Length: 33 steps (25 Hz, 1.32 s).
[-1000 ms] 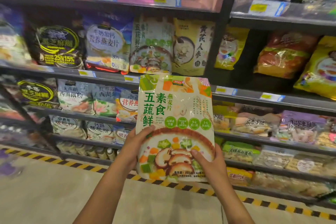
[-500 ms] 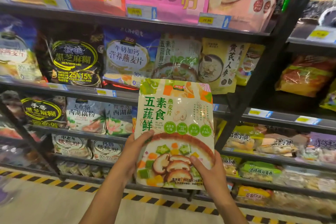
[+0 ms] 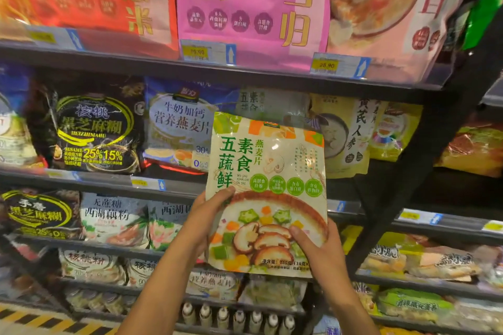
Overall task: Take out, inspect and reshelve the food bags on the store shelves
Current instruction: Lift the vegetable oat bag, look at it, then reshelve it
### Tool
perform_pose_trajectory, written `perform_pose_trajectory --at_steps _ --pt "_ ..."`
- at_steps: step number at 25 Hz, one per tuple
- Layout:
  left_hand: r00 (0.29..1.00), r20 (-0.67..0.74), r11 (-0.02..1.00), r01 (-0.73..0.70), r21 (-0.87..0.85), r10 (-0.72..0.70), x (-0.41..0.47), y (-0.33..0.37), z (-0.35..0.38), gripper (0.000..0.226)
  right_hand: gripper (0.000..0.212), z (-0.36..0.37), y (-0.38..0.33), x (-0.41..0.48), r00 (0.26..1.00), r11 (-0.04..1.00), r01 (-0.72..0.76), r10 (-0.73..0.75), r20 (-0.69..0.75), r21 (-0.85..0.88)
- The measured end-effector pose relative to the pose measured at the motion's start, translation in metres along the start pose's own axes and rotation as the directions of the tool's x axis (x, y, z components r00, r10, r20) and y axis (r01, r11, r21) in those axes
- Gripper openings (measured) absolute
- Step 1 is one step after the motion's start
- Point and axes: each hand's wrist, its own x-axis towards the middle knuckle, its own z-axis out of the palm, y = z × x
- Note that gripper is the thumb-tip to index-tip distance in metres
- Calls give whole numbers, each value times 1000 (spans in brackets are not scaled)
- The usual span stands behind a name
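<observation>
I hold a white and green oatmeal bag (image 3: 268,171) printed with a bowl of mushrooms and vegetables, upright in front of the shelves. My left hand (image 3: 208,215) grips its lower left edge, thumb on the front. My right hand (image 3: 315,247) grips its lower right corner, fingers across the mushroom picture. Behind the bag's top, on the second shelf (image 3: 95,181), stands another bag of the same kind (image 3: 272,103), mostly hidden. The held bag's upper edge overlaps that row.
The second shelf also holds a black sesame bag (image 3: 95,130), a blue oatmeal bag (image 3: 179,125) and a yellow bag (image 3: 351,136). Large red and pink bags (image 3: 250,3) fill the top shelf. A black upright post (image 3: 424,160) divides the shelving. Small bottles (image 3: 236,317) line the bottom.
The view has moved closer to the shelves and tilted up. Both hands have raised the bag toward the second shelf, its top now overlapping the row there.
</observation>
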Motion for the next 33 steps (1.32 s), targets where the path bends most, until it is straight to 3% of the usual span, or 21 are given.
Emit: perform_pose_trajectory --at_steps 9,14,18,21,28,32,33 --pt "999 -3 997 -53 48 53 105 56 50 27 78 9 -47 123 997 997 79 -79 -1 -9" --pt "998 -46 997 -28 77 32 147 65 48 74 76 9 -59 166 999 991 39 -39 -4 -128" --pt "998 -65 991 -16 135 25 158 62 45 58 50 14 -56 184 999 991 -38 41 14 -127" --pt "992 -109 986 -43 159 61 162 46 35 91 47 19 -44 185 995 982 -90 94 17 -165" --pt "996 6 915 -84 394 89 161 50 29 72 48 15 -46 186 992 970 -121 125 8 -209" --pt "992 30 842 -118 527 121 158 50 30 22 55 12 -46 175 997 947 -68 77 18 -315" --pt "989 47 823 -140 551 137 154 48 25 19 58 10 -46 172 997 933 -55 73 39 -354"
